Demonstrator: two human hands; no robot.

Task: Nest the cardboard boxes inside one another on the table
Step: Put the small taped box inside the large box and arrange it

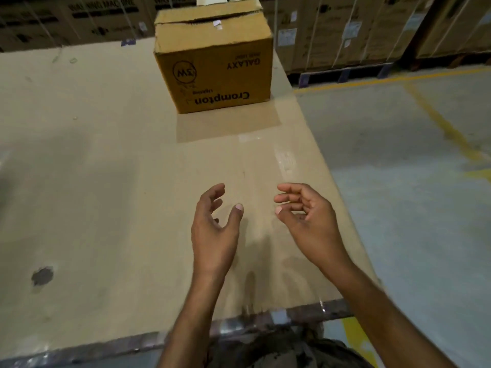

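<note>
1. A cardboard box (214, 62) is sitting upright at the far right part of the tabletop (93, 168), close to its right edge, with its top flaps folded shut and its printed lettering reading upside down toward the camera.
2. Something pale is sticking up just behind the box top; what it is cannot be told.
3. The left hand (215, 224) is hovering over the near part of the tabletop, well apart from the box, palm turned inward, its grip apart with the fingers loosely curled and holding nothing.
4. The right hand (305, 211) is hovering just beside it, palm facing the left one, its grip likewise apart and empty, fingers curled and thumb pointing inward.
5. Both bare forearms are reaching in from the bottom edge, over the near rim of the tabletop.
6. A dark stain (42, 276) is marking the tabletop on the near left.
7. Nothing is lying between the hands and the box.
8. Large stacked cartons (345, 30) are lining the background, and a grey floor (411, 181) with yellow lines (446, 126) is stretching to the right.
</note>
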